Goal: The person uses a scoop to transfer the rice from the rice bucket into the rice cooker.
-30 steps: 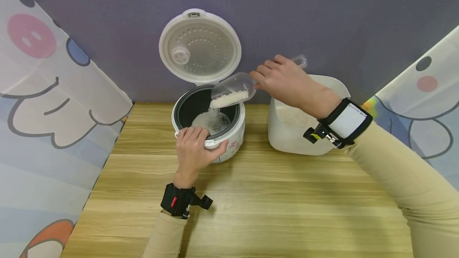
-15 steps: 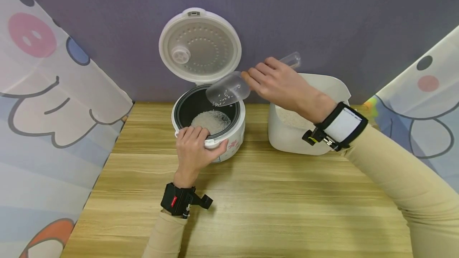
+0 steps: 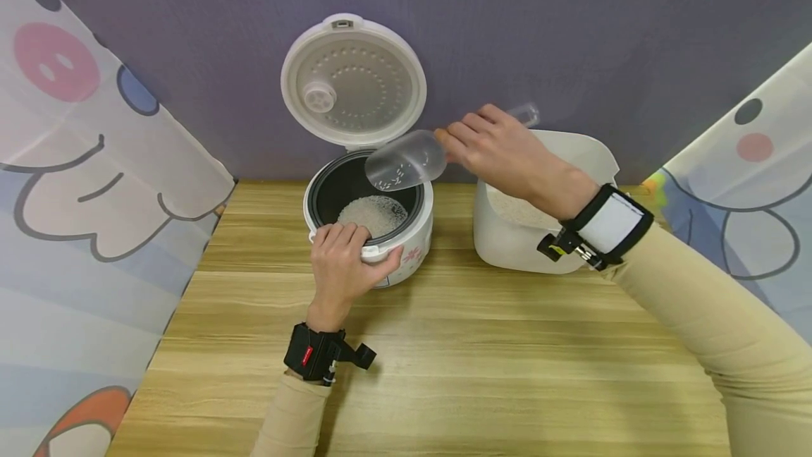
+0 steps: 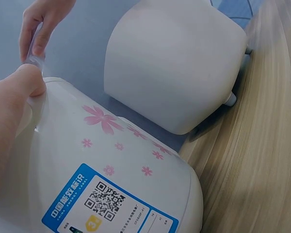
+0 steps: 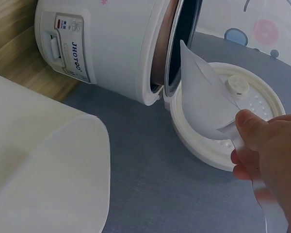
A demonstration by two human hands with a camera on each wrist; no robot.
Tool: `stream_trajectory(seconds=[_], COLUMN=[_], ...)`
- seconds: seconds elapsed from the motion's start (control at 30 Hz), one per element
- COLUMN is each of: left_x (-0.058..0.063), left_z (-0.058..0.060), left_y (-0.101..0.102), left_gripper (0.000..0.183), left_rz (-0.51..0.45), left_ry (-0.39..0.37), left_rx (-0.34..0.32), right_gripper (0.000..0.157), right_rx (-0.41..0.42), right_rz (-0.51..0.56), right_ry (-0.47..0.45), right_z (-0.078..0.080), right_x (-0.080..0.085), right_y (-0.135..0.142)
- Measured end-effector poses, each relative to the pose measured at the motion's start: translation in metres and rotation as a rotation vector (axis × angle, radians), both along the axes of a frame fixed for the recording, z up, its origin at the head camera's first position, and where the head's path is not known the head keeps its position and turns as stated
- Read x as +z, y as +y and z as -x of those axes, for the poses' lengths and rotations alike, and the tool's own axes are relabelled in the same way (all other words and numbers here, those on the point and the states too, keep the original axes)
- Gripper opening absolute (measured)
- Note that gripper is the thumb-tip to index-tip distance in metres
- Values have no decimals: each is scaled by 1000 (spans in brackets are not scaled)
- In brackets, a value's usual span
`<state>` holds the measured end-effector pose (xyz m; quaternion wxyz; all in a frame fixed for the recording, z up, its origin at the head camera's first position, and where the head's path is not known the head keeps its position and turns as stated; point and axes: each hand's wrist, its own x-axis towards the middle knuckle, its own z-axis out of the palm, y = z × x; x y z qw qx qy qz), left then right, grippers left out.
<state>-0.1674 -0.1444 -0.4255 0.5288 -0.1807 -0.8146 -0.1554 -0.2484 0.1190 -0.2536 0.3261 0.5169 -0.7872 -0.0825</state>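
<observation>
My right hand (image 3: 491, 150) grips the handle of a clear plastic scoop (image 3: 407, 161), its mouth tilted down over the rice cooker (image 3: 415, 259). Only a few grains cling inside the scoop. White rice (image 3: 373, 214) lies heaped at the bottom of the dark inner pot (image 3: 333, 192). My left hand (image 3: 342, 265) holds the cooker's near rim, fingers over the edge and thumb along the outside. The cooker's lid (image 3: 355, 87) stands raised at the back. In the right wrist view, the scoop (image 5: 203, 97) overlaps the pot opening and the lid.
Right of the cooker stands a white rice bin (image 3: 526, 249) with rice inside, partly covered by my right forearm. Both containers stand on a wooden table (image 3: 457, 358), close to a grey-purple back wall (image 3: 507, 27). Cartoon-printed sheets (image 3: 114, 161) flank the table.
Rice has poured from the scoop into the pot, leaving a few grains. The scoop moved left and tipped further, then shifted slightly back to the right. My left hand has stayed on the rim.
</observation>
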Motion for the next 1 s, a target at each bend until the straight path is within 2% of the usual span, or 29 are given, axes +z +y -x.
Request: stream_trajectory(seconds=[0.5,1.0], left_x=[-3,-4], left_z=[2,1], left_y=[0,-2], left_gripper=[56,56], left_rz=[-3,-4], left_ry=[15,-4], left_rx=[-5,-6], right_gripper=[36,39], right_rx=[-71,-156], right_rz=[81,260], right_ry=[-63,-156], right_z=[-3,-17], right_x=[-19,-28], right_y=[31,92])
